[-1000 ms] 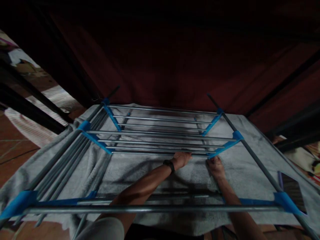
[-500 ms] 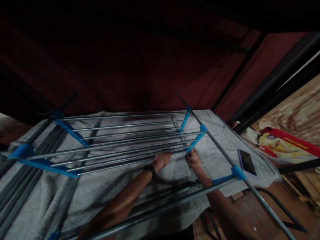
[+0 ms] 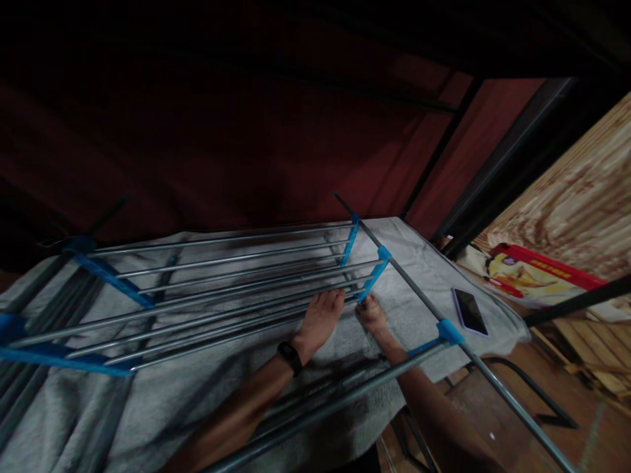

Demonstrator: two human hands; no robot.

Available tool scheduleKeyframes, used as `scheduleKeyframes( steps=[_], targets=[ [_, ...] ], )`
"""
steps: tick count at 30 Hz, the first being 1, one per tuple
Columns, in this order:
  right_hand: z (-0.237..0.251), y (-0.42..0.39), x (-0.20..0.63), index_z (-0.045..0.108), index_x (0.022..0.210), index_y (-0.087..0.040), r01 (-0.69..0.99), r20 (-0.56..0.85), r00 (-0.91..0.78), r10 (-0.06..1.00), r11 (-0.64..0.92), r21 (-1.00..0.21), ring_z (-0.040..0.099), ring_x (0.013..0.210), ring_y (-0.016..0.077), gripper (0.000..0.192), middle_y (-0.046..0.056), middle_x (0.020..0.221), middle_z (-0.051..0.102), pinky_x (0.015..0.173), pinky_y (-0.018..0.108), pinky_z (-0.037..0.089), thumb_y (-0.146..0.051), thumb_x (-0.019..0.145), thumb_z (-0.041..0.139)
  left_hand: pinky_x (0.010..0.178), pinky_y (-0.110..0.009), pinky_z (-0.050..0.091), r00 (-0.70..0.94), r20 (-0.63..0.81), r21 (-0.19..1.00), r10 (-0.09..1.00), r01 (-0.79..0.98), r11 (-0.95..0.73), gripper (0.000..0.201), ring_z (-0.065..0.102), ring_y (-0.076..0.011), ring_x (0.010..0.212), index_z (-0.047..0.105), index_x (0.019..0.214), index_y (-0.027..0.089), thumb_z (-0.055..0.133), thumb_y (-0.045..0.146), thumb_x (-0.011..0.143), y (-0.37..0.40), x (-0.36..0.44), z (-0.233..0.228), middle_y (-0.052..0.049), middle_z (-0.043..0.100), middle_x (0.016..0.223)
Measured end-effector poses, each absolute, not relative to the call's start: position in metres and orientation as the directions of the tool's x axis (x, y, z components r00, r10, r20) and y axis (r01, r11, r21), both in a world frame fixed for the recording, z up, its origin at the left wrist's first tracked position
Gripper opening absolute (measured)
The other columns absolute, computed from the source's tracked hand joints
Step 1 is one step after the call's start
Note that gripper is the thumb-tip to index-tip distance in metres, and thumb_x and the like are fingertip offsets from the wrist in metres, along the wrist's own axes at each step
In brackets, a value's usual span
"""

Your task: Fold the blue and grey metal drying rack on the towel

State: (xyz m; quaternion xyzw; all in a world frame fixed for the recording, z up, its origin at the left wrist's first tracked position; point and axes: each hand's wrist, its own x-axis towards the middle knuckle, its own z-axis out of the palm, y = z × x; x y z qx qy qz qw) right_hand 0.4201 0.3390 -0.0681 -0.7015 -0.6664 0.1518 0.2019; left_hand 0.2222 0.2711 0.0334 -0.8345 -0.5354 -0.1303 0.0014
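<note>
R hand [image 3: 373,315]: fingers curled in at lower end of the R-side blue bracket [image 3: 373,276], nr blanket's R half; can't tell if they pinch bracket or tube end; L hand [image 3: 321,316] just beside it, palm down, fingers laid over the front shelf tubes, approx. flat; can't tell if they grasp; dark wristband [image 3: 290,358] on L wrist; rack [image 3: 221,316] of metal tubes w/ blue joints spans the grey blanket [image 3: 424,263], back edge to front, its side pole [image 3: 415,288] running past the R front edge; bunch of dk tubes [image 3: 69,299] nr blanket's L edge; phone [image 3: 469,312] flat nr R edge; beyond that edge, red/yellow pack [image 3: 537,272] & wooden slats [image 3: 586,355]; dk red backdrop [image 3: 276,164] behind back edge.
</note>
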Motion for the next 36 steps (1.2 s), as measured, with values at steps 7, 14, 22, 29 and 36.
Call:
scheduleKeyframes(
  steps=[7, 14, 22, 29, 36],
  targets=[
    [-0.070, 0.340, 0.422, 0.061, 0.113, -0.018, 0.867, 0.057, 0.058, 0.997, -0.023, -0.498, 0.056, 0.086, 0.0162, 0.030, 0.005, 0.099, 0.061, 0.074, 0.024, 0.042, -0.019, 0.084, 0.054, 0.088, -0.034, 0.050, 0.357, 0.122, 0.196, 0.926, 0.906, -0.375, 0.020, 0.066, -0.0220, 0.103, 0.059, 0.112, 0.019, 0.043, 0.018, 0.099, 0.301, 0.222, 0.030, -0.009, 0.069, 0.107],
    [-0.068, 0.340, 0.422, 0.063, 0.108, -0.020, 0.857, 0.055, 0.062, 0.997, -0.025, -0.514, 0.055, 0.085, 0.0166, 0.026, 0.004, 0.097, 0.061, 0.072, 0.024, 0.041, -0.018, 0.083, 0.054, 0.085, -0.034, 0.051, 0.370, 0.091, 0.219, 0.925, 0.898, -0.381, 0.024, 0.068, -0.0221, 0.101, 0.058, 0.116, 0.020, 0.041, 0.018, 0.099, 0.301, 0.221, 0.030, -0.011, 0.070, 0.110],
    [-0.069, 0.341, 0.422, 0.062, 0.109, -0.019, 0.860, 0.047, 0.064, 0.997, -0.031, -0.510, 0.056, 0.085, 0.0169, 0.027, 0.005, 0.099, 0.061, 0.071, 0.025, 0.041, -0.019, 0.083, 0.055, 0.088, -0.034, 0.050, 0.367, 0.079, 0.253, 0.927, 0.892, -0.374, 0.025, 0.068, -0.0226, 0.103, 0.060, 0.114, 0.019, 0.039, 0.021, 0.101, 0.303, 0.221, 0.032, -0.011, 0.072, 0.108],
    [-0.072, 0.341, 0.423, 0.062, 0.108, -0.018, 0.862, 0.066, 0.057, 0.996, -0.016, -0.506, 0.054, 0.083, 0.0159, 0.027, 0.004, 0.095, 0.060, 0.071, 0.024, 0.041, -0.018, 0.082, 0.054, 0.088, -0.034, 0.050, 0.350, 0.088, 0.254, 0.933, 0.898, -0.360, 0.023, 0.068, -0.0222, 0.103, 0.060, 0.114, 0.020, 0.042, 0.022, 0.100, 0.301, 0.221, 0.033, -0.011, 0.072, 0.109],
    [-0.075, 0.341, 0.423, 0.062, 0.109, -0.019, 0.869, 0.087, 0.071, 0.994, -0.019, -0.494, 0.055, 0.079, 0.0156, 0.028, 0.005, 0.095, 0.060, 0.070, 0.025, 0.042, -0.020, 0.082, 0.054, 0.093, -0.034, 0.048, 0.370, 0.154, 0.233, 0.916, 0.888, -0.397, 0.029, 0.063, -0.0223, 0.110, 0.054, 0.126, 0.021, 0.043, 0.026, 0.100, 0.288, 0.220, 0.037, -0.009, 0.067, 0.120]
  ],
)
